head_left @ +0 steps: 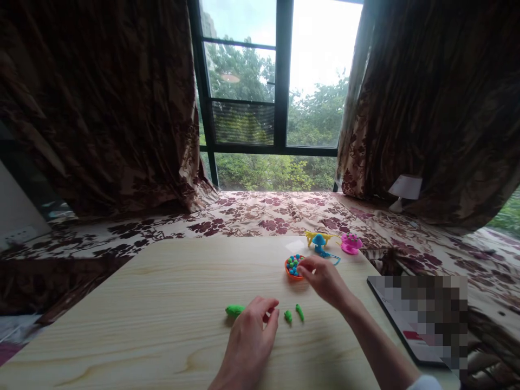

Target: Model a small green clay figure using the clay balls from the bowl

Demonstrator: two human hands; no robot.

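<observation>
My right hand is at the right side of a small orange bowl of blue, green and red beads. Its thumb and fingers are pinched together over the beads; whatever may be between the tips is hidden. Nearer to me, my left hand rests on the table with loosely curled fingers, thumb apart, and nothing visible in them. A long green clay-like piece lies just left of that hand, partly covered by it. To its right are two smaller green pieces, a short one and a slim one.
Toward the table's far right corner stand a yellow figure, a blue figure and a pink one. A white sheet lies beside them. A dark-edged flat object, partly pixelated, lies at the right edge.
</observation>
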